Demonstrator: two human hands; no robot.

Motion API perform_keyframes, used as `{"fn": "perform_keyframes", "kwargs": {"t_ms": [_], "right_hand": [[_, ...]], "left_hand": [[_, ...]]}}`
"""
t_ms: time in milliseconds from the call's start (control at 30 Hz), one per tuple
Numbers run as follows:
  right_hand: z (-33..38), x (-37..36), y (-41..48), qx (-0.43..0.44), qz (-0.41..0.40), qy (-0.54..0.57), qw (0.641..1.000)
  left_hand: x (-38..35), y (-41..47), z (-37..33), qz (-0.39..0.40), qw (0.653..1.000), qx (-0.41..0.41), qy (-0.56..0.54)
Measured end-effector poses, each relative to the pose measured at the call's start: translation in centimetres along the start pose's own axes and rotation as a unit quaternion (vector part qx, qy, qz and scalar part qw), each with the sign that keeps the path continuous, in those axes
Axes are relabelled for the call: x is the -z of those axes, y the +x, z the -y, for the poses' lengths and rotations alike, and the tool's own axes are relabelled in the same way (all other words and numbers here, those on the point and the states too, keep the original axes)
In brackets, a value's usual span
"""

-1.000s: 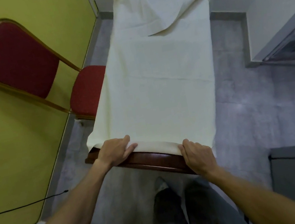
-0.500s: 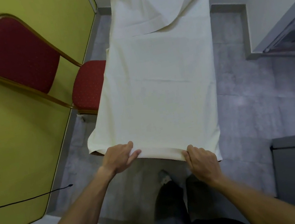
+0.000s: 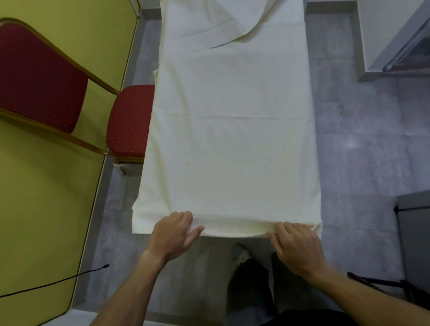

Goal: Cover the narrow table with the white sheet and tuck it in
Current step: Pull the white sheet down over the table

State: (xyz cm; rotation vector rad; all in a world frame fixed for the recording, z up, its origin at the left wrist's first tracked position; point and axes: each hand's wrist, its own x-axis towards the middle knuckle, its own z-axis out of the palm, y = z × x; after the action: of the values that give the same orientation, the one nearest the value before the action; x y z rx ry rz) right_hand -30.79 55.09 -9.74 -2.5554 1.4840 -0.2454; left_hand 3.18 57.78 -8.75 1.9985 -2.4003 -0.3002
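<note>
Nearest: person's legs (image 3: 247,286) in dark trousers, just short of the table's near end. L hand (image 3: 173,234) grips the near hem of the white sheet (image 3: 231,131) left of centre, fingers curled over the edge, thumb lying along it. R hand (image 3: 297,246) pinches the same hem near the right corner, fingers bent round the cloth. The hem hangs past the near end. The narrow table itself is hidden under the sheet, so can't tell how deep the overhang is. Mid section lies mostly flat w/ a few crease lines across, and both long sides drape down. Red chair (image 3: 29,77) stands left, seat touching or just beside the left drape; can't tell which. Far end: a flap (image 3: 238,6) is folded back on itself, not spread.

Step, imo: squaring up the near end, tuck not yet done. Next move prob needs the hem pushed under the near edge w/ even tension on both hands, then the far flap opened out.
</note>
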Motion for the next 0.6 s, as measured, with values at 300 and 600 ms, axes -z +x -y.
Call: {"fn": "perform_keyframes", "kwargs": {"t_ms": [300, 600], "right_hand": [[0.7, 0.9, 0.7, -0.052, 0.0, 0.031, 0.998], [-2.6, 2.1, 11.4, -0.143, -0.059, -0.005, 0.988]], "left_hand": [[2.1, 0.1, 2.2, -0.003, 1.0, 0.005, -0.005], [5.1, 9.8, 6.6, -0.053, 0.998, 0.001, 0.039]]}}
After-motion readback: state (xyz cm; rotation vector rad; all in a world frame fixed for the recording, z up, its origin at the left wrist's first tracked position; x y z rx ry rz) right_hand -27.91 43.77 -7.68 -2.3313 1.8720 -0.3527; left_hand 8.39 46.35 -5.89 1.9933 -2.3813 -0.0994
